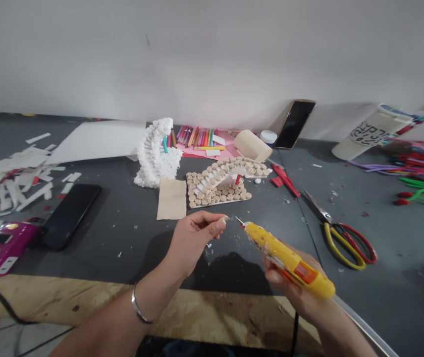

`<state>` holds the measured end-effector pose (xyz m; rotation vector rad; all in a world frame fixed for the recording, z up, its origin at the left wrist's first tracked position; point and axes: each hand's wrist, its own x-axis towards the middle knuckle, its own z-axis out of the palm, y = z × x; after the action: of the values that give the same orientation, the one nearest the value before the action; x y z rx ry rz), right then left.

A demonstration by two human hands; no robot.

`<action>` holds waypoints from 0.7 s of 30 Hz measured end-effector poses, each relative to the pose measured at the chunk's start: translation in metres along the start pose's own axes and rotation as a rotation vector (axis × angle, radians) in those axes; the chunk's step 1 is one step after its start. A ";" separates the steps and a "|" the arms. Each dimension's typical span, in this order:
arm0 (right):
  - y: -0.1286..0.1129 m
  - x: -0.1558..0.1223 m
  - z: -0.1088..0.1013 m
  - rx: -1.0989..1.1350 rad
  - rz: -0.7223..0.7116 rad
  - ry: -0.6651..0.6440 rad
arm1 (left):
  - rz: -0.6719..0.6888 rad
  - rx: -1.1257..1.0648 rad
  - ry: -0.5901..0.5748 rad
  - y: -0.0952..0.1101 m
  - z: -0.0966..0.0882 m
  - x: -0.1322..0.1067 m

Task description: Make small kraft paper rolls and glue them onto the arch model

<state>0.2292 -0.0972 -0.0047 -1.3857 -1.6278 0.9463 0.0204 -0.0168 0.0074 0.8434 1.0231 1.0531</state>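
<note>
My right hand [293, 277] grips a yellow hot glue gun [282, 253], its metal nozzle pointing left toward my left fingertips. A clear glue stick [362, 325] sticks out of its back end. My left hand [197, 238] is closed in a pinch just left of the nozzle; the piece between thumb and finger is too small to name. Beyond the hands stands a small model [219, 198] with a curved stair-like arch, covered in rolled beige coils. A beige fabric or paper square [172, 199] lies at its left. Behind that is a white fluffy curved model [156, 153].
Scissors [340, 238] and a red craft knife [285, 179] lie to the right. A phone [294, 124] and a tilted tumbler [371, 131] are near the wall. At left are a black phone [71, 215], a purple device [9, 250] and white strips [15, 173]. Pipe cleaners [416, 163] lie far right.
</note>
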 end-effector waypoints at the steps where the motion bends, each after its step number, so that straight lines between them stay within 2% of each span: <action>1: -0.001 0.000 0.000 0.028 0.011 -0.001 | 0.003 0.004 -0.006 -0.001 0.000 0.000; 7: -0.001 0.001 -0.002 0.243 0.033 0.005 | -0.004 -0.042 -0.084 -0.004 -0.004 0.001; 13: -0.003 0.002 0.000 0.571 0.138 0.269 | -0.056 -0.141 -0.212 -0.004 -0.006 0.001; 18: -0.019 0.001 0.026 0.697 0.421 0.141 | -0.106 -0.219 -0.244 -0.004 -0.004 -0.001; 21: -0.026 0.000 0.043 0.682 0.499 0.110 | -0.113 -0.236 -0.226 -0.004 -0.003 -0.002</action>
<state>0.1800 -0.1030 0.0010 -1.3229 -0.7499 1.5039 0.0186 -0.0196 0.0039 0.6859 0.7310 0.9374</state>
